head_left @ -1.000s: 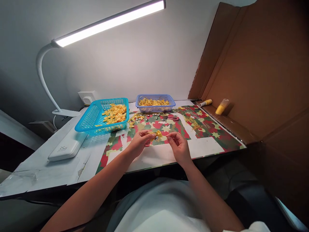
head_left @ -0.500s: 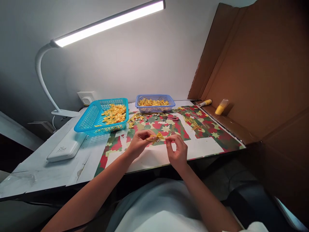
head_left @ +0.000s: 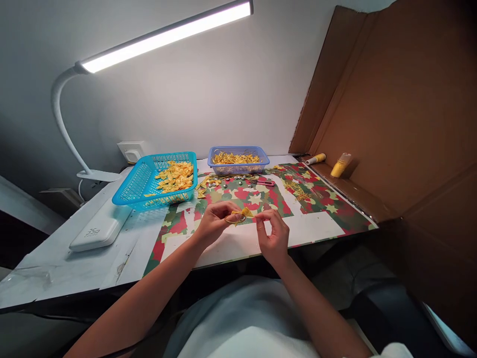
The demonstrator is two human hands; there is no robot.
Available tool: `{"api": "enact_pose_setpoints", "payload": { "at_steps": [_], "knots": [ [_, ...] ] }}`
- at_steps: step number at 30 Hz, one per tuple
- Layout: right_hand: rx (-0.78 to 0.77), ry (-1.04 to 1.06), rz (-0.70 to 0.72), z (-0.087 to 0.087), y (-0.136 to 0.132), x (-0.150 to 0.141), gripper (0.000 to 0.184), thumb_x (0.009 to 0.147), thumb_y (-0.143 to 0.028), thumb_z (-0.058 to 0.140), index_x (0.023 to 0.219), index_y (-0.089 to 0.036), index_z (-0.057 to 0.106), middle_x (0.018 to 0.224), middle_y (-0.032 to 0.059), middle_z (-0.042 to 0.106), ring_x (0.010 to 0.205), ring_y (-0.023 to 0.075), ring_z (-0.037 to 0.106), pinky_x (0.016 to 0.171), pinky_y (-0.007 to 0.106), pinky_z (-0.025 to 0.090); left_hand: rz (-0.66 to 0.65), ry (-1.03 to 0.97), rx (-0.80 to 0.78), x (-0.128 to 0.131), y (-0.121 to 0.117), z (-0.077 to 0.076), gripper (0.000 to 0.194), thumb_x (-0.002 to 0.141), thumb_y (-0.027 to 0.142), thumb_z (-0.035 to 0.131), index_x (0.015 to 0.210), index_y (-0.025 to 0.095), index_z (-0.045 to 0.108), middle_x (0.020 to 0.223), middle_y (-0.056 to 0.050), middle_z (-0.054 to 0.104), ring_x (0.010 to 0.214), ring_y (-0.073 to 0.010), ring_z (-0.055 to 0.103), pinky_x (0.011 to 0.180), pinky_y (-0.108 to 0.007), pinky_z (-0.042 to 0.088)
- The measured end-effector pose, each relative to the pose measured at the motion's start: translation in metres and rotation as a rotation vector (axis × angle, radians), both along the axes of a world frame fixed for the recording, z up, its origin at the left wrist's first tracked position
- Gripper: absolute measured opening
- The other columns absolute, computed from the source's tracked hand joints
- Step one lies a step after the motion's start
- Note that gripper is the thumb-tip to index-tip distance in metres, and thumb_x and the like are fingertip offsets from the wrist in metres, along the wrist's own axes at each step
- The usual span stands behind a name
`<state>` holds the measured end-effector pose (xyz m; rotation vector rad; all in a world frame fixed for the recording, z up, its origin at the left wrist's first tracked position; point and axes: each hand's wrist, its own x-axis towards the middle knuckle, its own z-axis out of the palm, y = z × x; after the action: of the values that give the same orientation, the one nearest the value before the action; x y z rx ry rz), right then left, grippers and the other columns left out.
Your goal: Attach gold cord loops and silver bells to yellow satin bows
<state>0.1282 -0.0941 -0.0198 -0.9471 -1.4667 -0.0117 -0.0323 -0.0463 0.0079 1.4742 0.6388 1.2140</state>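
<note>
Over the front of the patterned mat, my left hand point(head_left: 219, 222) pinches a small yellow ribbon bow point(head_left: 246, 213). A thin gold-coloured loop point(head_left: 230, 222) hangs by the same fingers, below the bow. Just right of the bow is my right hand point(head_left: 274, 232), its thumb and index finger pressed together. Whatever lies between those fingertips is too small to make out. Beyond my hands, a pink-handled tool point(head_left: 265, 183) lies on the mat beside several small silvery bells or beads point(head_left: 240, 183).
A turquoise basket point(head_left: 128, 191) of yellow bows stands left; a blue-violet basket point(head_left: 238, 169) of gold-and-yellow pieces stands behind. Yellow thread spools point(head_left: 341, 165) sit by the cardboard wall point(head_left: 395, 109). A white power bank point(head_left: 99, 233) and a lamp point(head_left: 167, 37) are left. Gold strands point(head_left: 297, 190) lie right.
The bow and loop have turned slightly in my left fingers, and the loop shows rounder. A small gap now shows between the bow and my right fingertips. The view has shifted slightly.
</note>
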Motion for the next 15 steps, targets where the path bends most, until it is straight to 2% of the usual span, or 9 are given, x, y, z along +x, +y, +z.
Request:
{"api": "enact_pose_setpoints", "payload": {
  "at_steps": [15],
  "knots": [
    [-0.008, -0.004, 0.014, -0.0021, -0.0016, 0.0016, 0.012, 0.088, -0.012, 0.051, 0.084, -0.021, 0.058, 0.076, 0.0024, 0.062, 0.073, 0.0163, 0.059, 0.068, 0.031, 0.050, -0.006, -0.008, -0.001, -0.0007, -0.0017, 0.0023, 0.023, 0.063, 0.034, 0.082, 0.058, 0.016, 0.069, 0.068, -0.004, 0.063, 0.060, -0.0132, 0.054, 0.054, -0.024, 0.042]
  ]
}}
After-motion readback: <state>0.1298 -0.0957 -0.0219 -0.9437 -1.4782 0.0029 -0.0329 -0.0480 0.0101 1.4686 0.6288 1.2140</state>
